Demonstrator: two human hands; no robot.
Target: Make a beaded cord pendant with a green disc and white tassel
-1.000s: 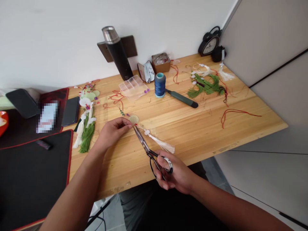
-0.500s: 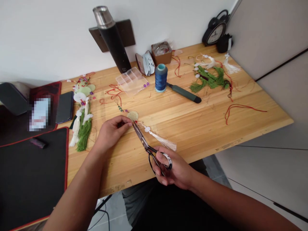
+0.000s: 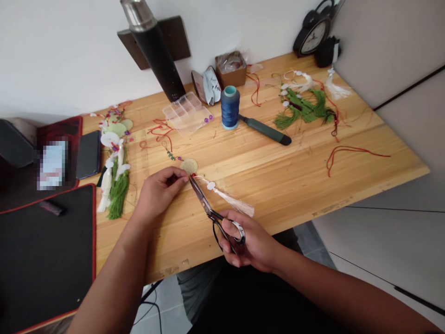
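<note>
My right hand (image 3: 248,239) holds a pair of scissors (image 3: 202,197) by its dark handles, thumb through one loop. The blades look nearly closed, with their tips at a red bead (image 3: 193,175) beneath a round pale-green disc (image 3: 189,166). My left hand (image 3: 163,189) pinches thumb and forefinger together right beside the tips; whatever lies between them is too small to make out. From the disc, a beaded cord (image 3: 170,155) runs up the table, while a white tassel (image 3: 233,202) with a white flower-shaped bead (image 3: 211,185) stretches to the right, beyond the blades.
Behind the hands stand a blue thread spool (image 3: 230,109), a green-handled tool (image 3: 267,131), a clear compartment box (image 3: 187,113) and a black flask (image 3: 158,60). Finished-looking tassels (image 3: 118,190) lie left, near a phone (image 3: 88,154). Green tassels (image 3: 306,109) and red cord (image 3: 358,149) lie right.
The camera view has shifted slightly. Both hands keep almost the same pose, with the scissor tips still at the red bead and the left fingers still pinched.
</note>
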